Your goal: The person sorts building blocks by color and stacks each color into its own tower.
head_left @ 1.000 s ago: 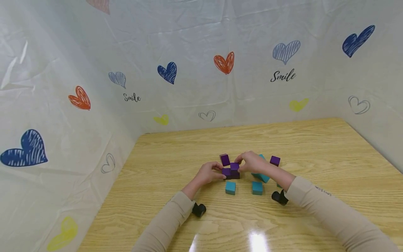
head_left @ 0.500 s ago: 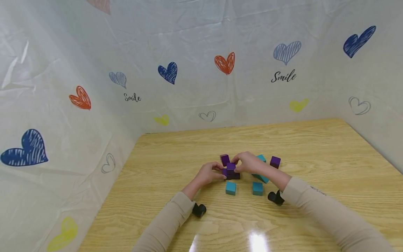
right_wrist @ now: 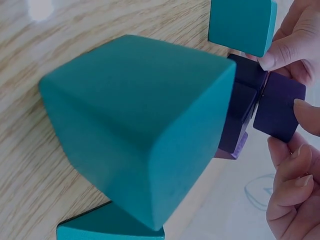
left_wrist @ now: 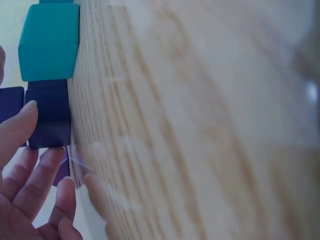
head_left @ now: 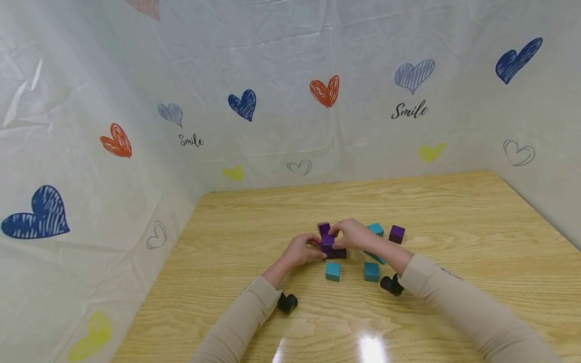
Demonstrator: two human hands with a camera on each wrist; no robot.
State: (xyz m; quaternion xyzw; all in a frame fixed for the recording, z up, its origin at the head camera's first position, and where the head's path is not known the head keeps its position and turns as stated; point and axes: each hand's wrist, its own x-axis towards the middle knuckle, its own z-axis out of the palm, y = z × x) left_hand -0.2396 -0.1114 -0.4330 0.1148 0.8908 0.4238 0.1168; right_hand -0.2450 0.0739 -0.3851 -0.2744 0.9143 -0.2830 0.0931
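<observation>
In the head view, my right hand (head_left: 356, 235) pinches a purple cube (head_left: 328, 241) between thumb and fingers. That cube is directly over the left end of a low row of purple blocks (head_left: 337, 253), touching or nearly so. My left hand (head_left: 300, 249) holds the left end of the row, thumb in front and fingers behind. Seen from the left wrist, the left thumb and fingers lie against the lower purple block (left_wrist: 50, 117), near a teal cube (left_wrist: 49, 42). The right wrist view shows the pinched purple cube (right_wrist: 280, 106) in the right fingers.
Behind the row stands another purple block (head_left: 324, 228). Two teal cubes sit in front, one at left (head_left: 333, 271) and one at right (head_left: 371, 271). A larger teal block (head_left: 375, 257) is partly under the right forearm; a purple cube (head_left: 397, 234) lies farther right on the wooden table (head_left: 254, 222).
My right hand has carried the purple cube leftward, from over the right part of the purple row to over its left end. The left hand has stayed in place.
</observation>
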